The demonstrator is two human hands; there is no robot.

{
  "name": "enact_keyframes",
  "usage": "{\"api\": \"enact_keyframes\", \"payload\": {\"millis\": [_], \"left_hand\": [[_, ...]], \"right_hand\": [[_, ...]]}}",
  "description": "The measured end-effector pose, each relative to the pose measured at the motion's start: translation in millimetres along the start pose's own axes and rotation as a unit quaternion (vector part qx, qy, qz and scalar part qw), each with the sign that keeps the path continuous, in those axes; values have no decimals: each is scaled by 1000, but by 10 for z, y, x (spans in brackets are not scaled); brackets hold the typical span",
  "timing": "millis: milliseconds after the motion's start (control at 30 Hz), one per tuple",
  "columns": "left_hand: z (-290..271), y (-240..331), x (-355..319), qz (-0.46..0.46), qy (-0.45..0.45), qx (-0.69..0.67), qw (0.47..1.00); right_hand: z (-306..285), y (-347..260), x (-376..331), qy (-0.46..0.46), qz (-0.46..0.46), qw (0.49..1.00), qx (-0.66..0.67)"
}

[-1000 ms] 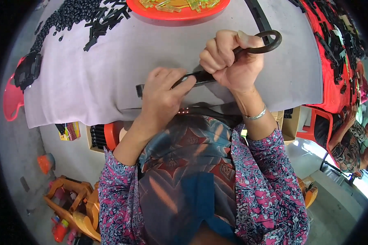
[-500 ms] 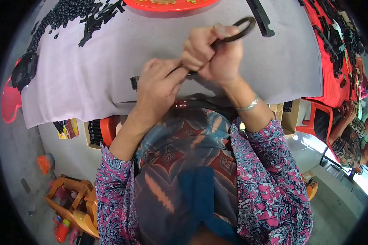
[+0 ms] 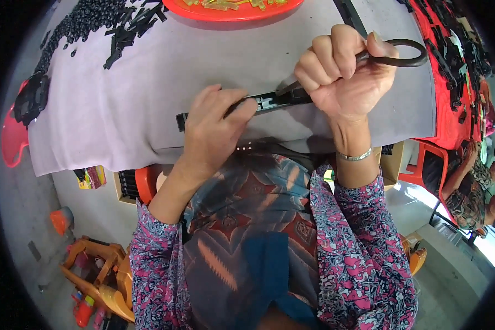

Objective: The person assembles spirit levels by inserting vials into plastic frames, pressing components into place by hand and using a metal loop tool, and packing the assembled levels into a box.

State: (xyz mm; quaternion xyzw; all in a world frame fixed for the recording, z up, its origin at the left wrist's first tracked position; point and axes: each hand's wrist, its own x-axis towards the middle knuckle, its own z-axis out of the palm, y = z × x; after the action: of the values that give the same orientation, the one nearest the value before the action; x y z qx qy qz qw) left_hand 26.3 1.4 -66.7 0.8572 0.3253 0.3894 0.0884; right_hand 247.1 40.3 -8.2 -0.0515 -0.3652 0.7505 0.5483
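A long, narrow black plastic housing [image 3: 182,121] lies slanted on the cloth near the table's front edge. My left hand [image 3: 214,124] closes around its left half, thumb and forefinger by a small silvery metal piece [image 3: 267,102] set in its channel. In my right hand [image 3: 344,74] is a tool with a dark loop handle [image 3: 412,53], which looks like scissors. Its thin tip points down-left to the housing, just right of the metal piece; whether it touches cannot be made out. The fist hides the tool's middle.
A grey cloth [image 3: 104,115] covers the table. Small black parts [image 3: 96,22] and black strips [image 3: 127,36] are heaped far left. A red tray [image 3: 231,15] with yellowish clear pieces stands at the back. Beside it lies another black housing [image 3: 351,16]. More black parts cover red cloth [image 3: 443,118] at right.
My right hand has moved right, away from my left fingers, with the loop-handled tool. The metal piece and the housing's right part now show. My left hand stays at the housing.
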Motion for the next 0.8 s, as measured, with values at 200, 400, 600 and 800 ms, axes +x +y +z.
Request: {"api": "enact_keyframes", "payload": {"millis": [200, 400, 600, 800], "left_hand": [[-14, 39, -15, -22, -22, 14, 999], [-19, 51, -6, -21, -23, 18, 999], [13, 46, 3, -10, -8, 36, 999], [-5, 47, 7, -11, -15, 43, 999]], "right_hand": [[-11, 138, 0, 33, 26, 999, -4], [-33, 216, 13, 52, 42, 998, -19], [-17, 257, 22, 55, 50, 997, -26], [-22, 266, 26, 52, 47, 997, -29]]}}
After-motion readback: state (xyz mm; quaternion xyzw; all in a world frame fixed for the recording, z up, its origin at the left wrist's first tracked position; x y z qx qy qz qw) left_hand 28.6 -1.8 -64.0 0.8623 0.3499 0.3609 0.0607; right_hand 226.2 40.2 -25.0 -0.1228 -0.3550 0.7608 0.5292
